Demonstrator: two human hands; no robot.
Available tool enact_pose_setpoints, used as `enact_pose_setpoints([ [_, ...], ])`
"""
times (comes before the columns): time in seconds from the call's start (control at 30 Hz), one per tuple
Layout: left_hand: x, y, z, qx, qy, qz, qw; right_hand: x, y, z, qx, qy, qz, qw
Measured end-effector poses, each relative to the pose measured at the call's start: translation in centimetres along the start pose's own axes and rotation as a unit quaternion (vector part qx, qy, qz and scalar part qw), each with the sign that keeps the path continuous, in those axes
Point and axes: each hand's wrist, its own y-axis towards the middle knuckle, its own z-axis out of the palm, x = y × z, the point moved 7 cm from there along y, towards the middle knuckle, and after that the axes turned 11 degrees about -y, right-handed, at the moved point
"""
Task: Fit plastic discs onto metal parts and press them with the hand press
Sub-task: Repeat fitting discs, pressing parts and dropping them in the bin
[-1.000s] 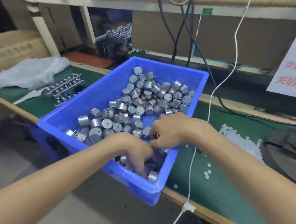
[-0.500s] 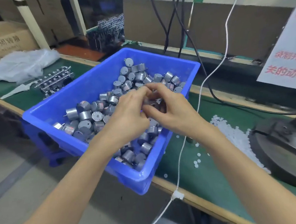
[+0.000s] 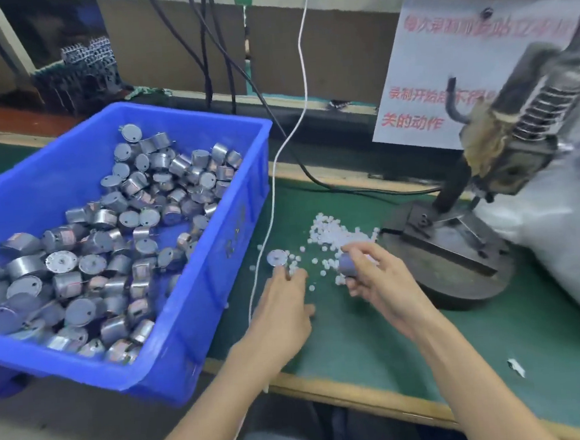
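Observation:
My left hand (image 3: 284, 302) pinches a round metal part (image 3: 276, 257) at its fingertips, flat face up, just above the green mat. My right hand (image 3: 378, 279) grips a second metal part (image 3: 347, 264) over the heap of small white plastic discs (image 3: 334, 234) scattered on the mat. The blue bin (image 3: 197, 288) at the left holds several more metal parts (image 3: 111, 239). The hand press (image 3: 504, 156) stands at the right on its dark round base (image 3: 456, 263), nothing visible under its ram.
A white cable (image 3: 273, 193) hangs down between the bin and the discs. A large white plastic bag (image 3: 563, 228) lies right of the press. A paper sign (image 3: 450, 71) leans behind it. Black cables run along the back of the bench.
Both hands have left the blue bin and moved right over the mat, each carrying a metal part, to the pile of white discs. The view has swung right toward the press.

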Motion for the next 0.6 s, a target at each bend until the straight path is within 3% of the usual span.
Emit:
enact_pose_setpoints([
  [0.13, 1.5, 2.1, 1.5, -0.021, -0.043, 0.011, 0.999, -3.4, -1.8, -1.7, -0.034, -0.054, -0.004, 0.998],
  [0.3, 1.5, 3.6, 1.3, -0.052, -0.026, 0.028, 0.998, -3.7, -3.1, -2.3, -0.041, -0.058, -0.073, 0.995],
  [0.37, 0.6, 3.6, 1.5, -0.055, -0.008, 0.067, 0.996, -3.9, -3.4, -2.6, -0.054, -0.069, -0.081, 0.993],
  [0.5, -2.3, 2.2, 4.3, -0.013, -0.091, 0.148, 0.985, -4.5, -4.0, -3.9, -0.098, -0.113, -0.078, 0.986],
  [0.6, -2.3, 2.0, 5.9, -0.037, -0.06, 0.161, 0.984, -4.5, -3.9, -4.4, -0.115, -0.153, -0.09, 0.977],
])
